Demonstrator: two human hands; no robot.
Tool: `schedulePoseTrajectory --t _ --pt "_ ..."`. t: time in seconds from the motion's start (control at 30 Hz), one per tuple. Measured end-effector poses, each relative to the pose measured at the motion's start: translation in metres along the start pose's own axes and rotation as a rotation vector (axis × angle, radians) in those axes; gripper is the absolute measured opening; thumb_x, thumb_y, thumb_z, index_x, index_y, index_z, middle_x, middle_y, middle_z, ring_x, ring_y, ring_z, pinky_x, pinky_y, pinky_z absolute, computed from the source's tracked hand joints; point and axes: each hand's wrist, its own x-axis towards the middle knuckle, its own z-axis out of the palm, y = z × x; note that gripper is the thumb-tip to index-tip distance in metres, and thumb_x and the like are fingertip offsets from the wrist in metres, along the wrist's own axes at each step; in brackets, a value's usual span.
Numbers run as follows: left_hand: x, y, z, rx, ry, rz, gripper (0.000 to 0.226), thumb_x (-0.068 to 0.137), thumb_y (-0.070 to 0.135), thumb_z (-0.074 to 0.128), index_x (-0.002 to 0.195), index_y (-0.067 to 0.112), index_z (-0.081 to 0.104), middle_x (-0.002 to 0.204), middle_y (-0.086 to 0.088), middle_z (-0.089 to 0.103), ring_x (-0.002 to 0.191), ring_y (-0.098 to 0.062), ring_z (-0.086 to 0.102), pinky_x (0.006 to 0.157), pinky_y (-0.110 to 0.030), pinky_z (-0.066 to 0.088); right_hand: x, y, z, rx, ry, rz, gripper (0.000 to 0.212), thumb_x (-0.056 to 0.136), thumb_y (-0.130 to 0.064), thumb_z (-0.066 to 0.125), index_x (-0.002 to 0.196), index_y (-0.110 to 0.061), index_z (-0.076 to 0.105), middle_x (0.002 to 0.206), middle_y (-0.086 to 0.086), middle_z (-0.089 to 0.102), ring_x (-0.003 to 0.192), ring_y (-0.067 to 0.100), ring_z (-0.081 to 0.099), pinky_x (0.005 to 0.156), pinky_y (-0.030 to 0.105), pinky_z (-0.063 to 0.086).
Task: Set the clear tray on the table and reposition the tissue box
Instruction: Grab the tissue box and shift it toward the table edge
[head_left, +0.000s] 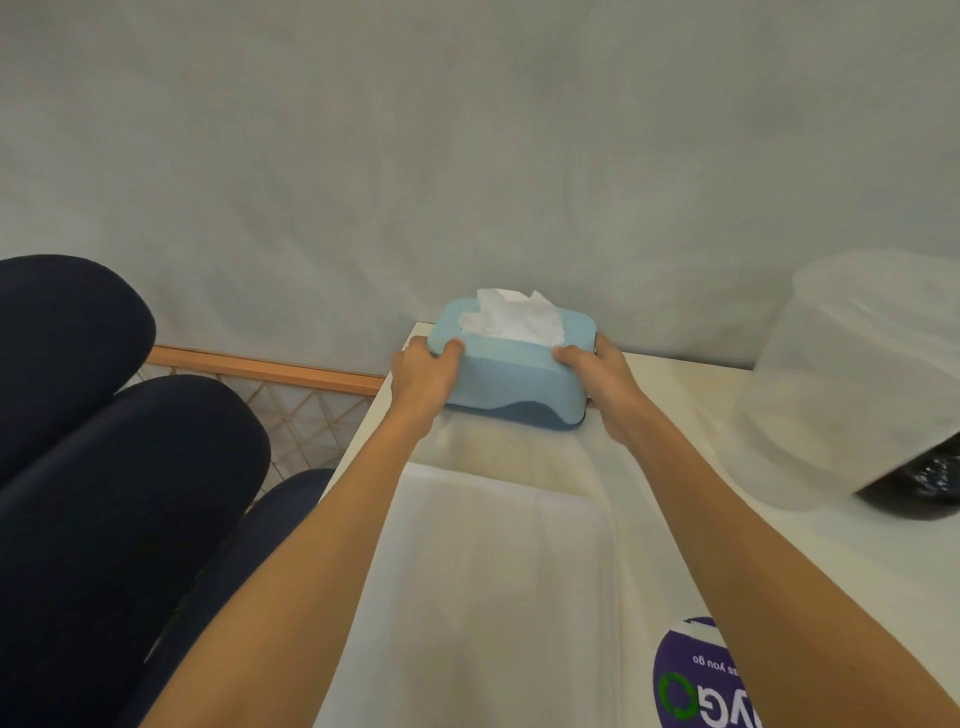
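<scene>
A light blue tissue box (511, 376) with a white tissue sticking out of its top stands at the far left corner of the white table (675, 384), close to the wall. My left hand (423, 376) grips its left end and my right hand (605, 382) grips its right end. The clear tray (498, 571) lies flat on the table between my forearms, nearer to me than the box.
A translucent plastic container (852, 379) stands at the right, with a black object (930, 486) behind its lower edge. A purple and white label (696, 675) lies near the front. Dark blue cushions (119, 457) and a wooden lattice rail (270, 371) are on the left.
</scene>
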Motion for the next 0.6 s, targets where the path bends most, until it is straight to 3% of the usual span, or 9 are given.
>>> schedulePoseTrajectory --t 0.23,0.4,0.6 --pt "0.003 -0.001 -0.008 0.013 -0.024 0.006 0.062 0.077 0.049 0.051 0.125 0.011 0.054 0.123 -0.015 0.054 0.102 -0.032 0.057 0.091 -0.049 0.055 0.007 0.005 0.011 -0.008 -0.018 0.016 0.050 0.085 -0.025 0.056 0.132 -0.021 0.041 0.116 0.005 0.057 0.090 0.019 0.056 0.068 0.032 0.048" --pt "0.002 -0.001 -0.011 0.009 -0.056 0.011 0.078 0.067 0.059 0.049 0.129 0.011 0.052 0.125 -0.014 0.052 0.104 -0.031 0.057 0.090 -0.049 0.055 0.013 0.004 0.010 -0.015 -0.033 0.020 0.049 0.087 -0.026 0.056 0.133 -0.022 0.041 0.124 0.005 0.057 0.106 0.025 0.057 0.078 0.035 0.049" --pt "0.006 -0.003 -0.011 -0.047 -0.066 -0.029 0.075 0.067 0.058 0.054 0.126 0.012 0.054 0.128 -0.014 0.052 0.110 -0.032 0.056 0.094 -0.051 0.054 0.018 0.001 0.007 -0.021 -0.079 0.035 0.048 0.090 -0.029 0.054 0.135 -0.023 0.039 0.128 0.006 0.056 0.110 0.026 0.056 0.083 0.037 0.049"
